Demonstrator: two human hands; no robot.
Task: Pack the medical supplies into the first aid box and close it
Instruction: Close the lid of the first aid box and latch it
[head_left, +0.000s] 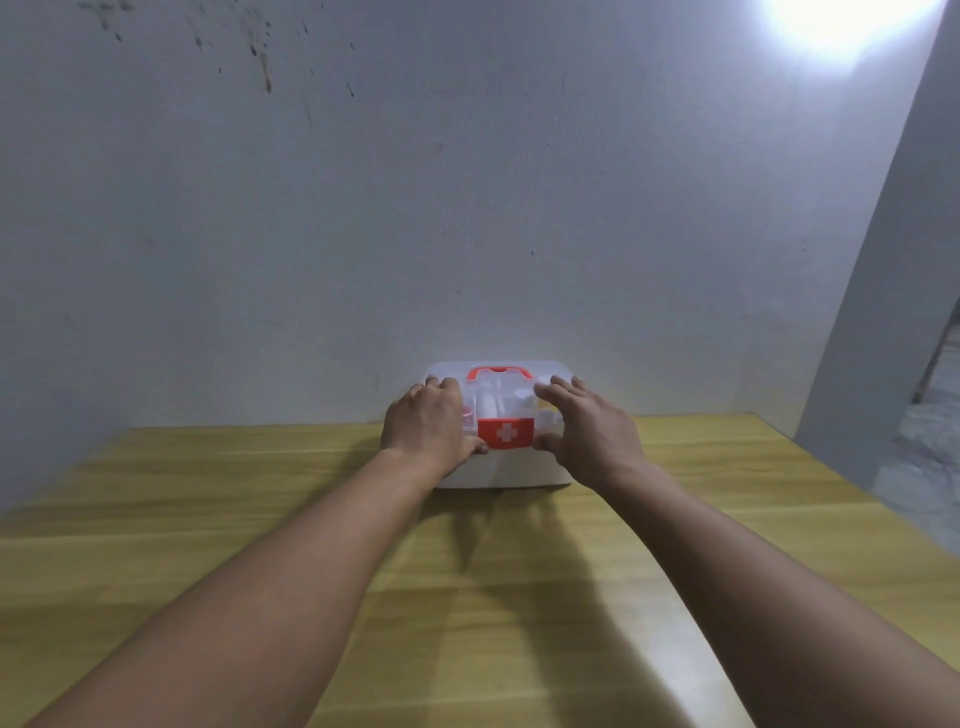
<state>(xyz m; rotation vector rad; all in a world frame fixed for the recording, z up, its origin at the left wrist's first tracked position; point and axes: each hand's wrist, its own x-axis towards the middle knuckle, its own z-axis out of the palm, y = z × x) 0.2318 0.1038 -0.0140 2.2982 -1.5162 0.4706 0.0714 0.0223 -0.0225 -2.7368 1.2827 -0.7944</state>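
A white first aid box (519, 475) with a clear lid stands at the far edge of the wooden table (260, 519), against the wall. It has a red handle (500, 370) on top and a red latch with a white cross (505, 433) at the front. White bottles and other supplies show dimly through the lid. My left hand (426, 423) lies on the left part of the lid, fingers over the top and thumb at the front by the latch. My right hand (587, 431) rests on the right part of the lid, fingers spread, thumb near the latch.
A pale wall (467, 208) rises directly behind the box. A grey pillar or wall edge (883, 312) stands at the right, with floor visible beyond the table's right edge. A bright light glares at the upper right.
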